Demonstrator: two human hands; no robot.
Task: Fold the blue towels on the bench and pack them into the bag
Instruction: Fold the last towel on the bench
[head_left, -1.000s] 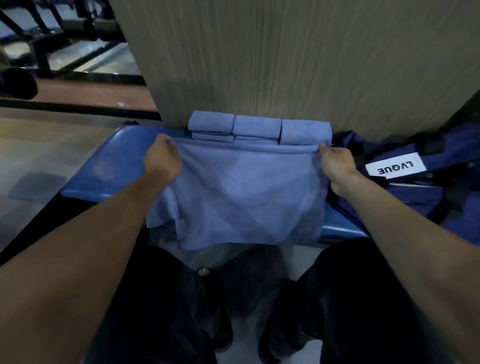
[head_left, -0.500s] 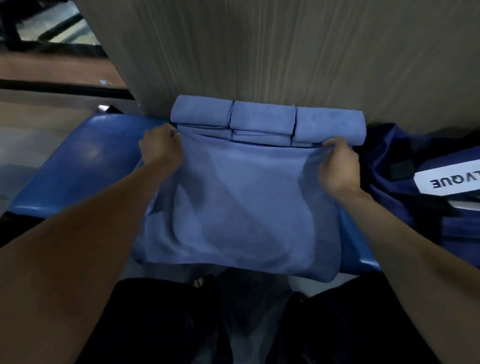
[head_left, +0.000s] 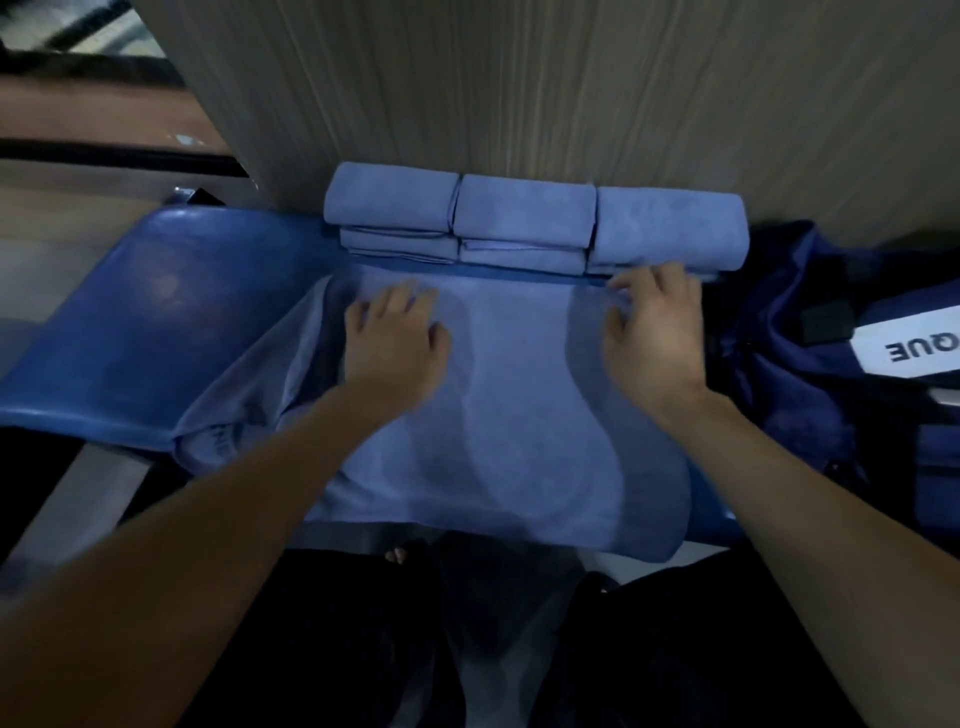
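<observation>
A light blue towel (head_left: 509, 431) lies spread across the blue bench (head_left: 156, 322), its near edge hanging over the front. My left hand (head_left: 395, 343) rests flat on its upper left part, fingers spread. My right hand (head_left: 654, 332) lies on its upper right part, fingertips at the far edge. Several folded blue towels (head_left: 524, 218) are stacked in a row against the wall behind it. The dark blue bag (head_left: 810, 374) with a white label sits on the bench at the right.
A wood-grain wall panel (head_left: 519, 83) rises right behind the towel stacks. Floor and dark rails show at the upper left. My dark-clothed legs (head_left: 675, 649) are below the bench's front edge.
Both hands have let go of the towel's far corners and now lie flat on it. The towel has dropped onto the bench.
</observation>
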